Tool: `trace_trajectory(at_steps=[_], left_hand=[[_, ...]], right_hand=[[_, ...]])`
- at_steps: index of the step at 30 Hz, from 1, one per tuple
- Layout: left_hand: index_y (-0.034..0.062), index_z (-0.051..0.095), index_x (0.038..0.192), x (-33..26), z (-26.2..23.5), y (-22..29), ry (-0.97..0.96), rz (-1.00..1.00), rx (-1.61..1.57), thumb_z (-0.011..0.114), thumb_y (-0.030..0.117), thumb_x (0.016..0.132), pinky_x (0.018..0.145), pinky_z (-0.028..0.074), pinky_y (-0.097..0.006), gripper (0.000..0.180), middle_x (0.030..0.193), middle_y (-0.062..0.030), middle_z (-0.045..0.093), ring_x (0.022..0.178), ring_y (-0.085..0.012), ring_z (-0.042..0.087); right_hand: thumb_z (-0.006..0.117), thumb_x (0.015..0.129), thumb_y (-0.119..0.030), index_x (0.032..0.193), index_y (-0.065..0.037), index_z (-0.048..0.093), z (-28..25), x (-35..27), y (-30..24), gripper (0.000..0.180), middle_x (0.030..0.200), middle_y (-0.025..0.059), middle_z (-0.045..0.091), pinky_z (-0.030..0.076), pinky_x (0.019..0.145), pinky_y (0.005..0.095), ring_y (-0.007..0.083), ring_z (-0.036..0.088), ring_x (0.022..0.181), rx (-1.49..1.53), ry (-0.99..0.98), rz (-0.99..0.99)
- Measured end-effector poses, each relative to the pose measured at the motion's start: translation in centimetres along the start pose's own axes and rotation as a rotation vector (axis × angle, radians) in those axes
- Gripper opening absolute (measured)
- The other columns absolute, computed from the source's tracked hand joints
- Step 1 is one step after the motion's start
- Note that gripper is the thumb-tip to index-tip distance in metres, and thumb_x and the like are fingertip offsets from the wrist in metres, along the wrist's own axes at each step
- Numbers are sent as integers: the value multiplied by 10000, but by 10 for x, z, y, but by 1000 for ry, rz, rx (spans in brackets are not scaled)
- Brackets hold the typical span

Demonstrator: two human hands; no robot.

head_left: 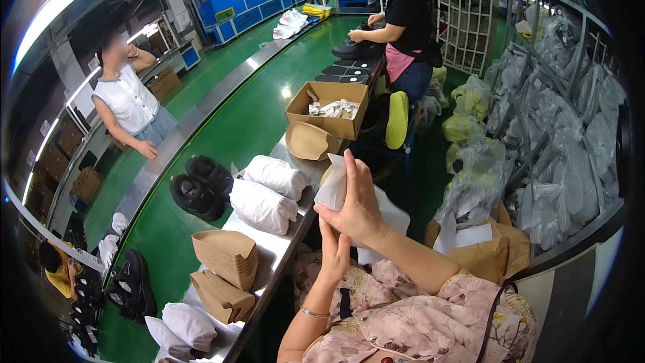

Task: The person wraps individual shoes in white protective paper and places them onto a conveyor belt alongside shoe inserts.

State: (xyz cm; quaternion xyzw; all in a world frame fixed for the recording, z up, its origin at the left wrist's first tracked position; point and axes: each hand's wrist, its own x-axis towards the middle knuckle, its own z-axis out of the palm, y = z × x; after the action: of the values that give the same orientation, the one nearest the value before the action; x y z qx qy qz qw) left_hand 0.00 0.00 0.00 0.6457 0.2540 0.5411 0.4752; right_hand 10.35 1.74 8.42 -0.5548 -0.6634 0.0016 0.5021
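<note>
My right hand [359, 202] is raised over the edge of the metal workbench [285, 249] and grips a crumpled sheet of white tissue paper [334, 185]. My left hand [334, 252] sits just below it, fingers up against the right palm and wrist; what it holds, if anything, is hidden. More white paper [390, 218] lies behind my hands. On the bench to the left lie two white wrapped bundles [265, 191] and two stacks of brown cardboard inserts [225, 272].
A pair of black shoes [199, 187] rests on the green conveyor [228, 128]. An open cardboard box [329, 109] stands further along the bench. One person in black works at the far end; another in white stands left. Bagged parts fill a rack [551, 134] at right.
</note>
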Motion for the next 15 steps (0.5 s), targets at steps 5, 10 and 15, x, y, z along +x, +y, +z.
trace_trajectory(at_steps=[5,10,15], left_hand=[[-29,382,1227,-11,-1,-6,178,-146,-269,611,141,845,853,425,-280,477,1133,-84,519,998,-150,519],[-11,459,1157,7,-8,5,375,-176,-578,590,183,865,884,440,-323,375,1098,-99,561,979,-187,558],[-8,471,1144,28,-32,30,475,-86,-647,569,151,863,899,444,-338,338,1121,-119,550,975,-200,559]], right_hand=[[715,720,-358,1376,10,142,-4,-9,3,946,1278,231,333,310,984,400,344,367,1174,278,-131,35],[536,886,-347,1340,44,231,0,-20,46,673,1298,216,343,309,1004,353,288,373,1203,660,-275,236],[488,906,-367,1327,67,242,4,8,18,654,1295,242,387,294,1012,318,265,378,1229,793,-429,261]])
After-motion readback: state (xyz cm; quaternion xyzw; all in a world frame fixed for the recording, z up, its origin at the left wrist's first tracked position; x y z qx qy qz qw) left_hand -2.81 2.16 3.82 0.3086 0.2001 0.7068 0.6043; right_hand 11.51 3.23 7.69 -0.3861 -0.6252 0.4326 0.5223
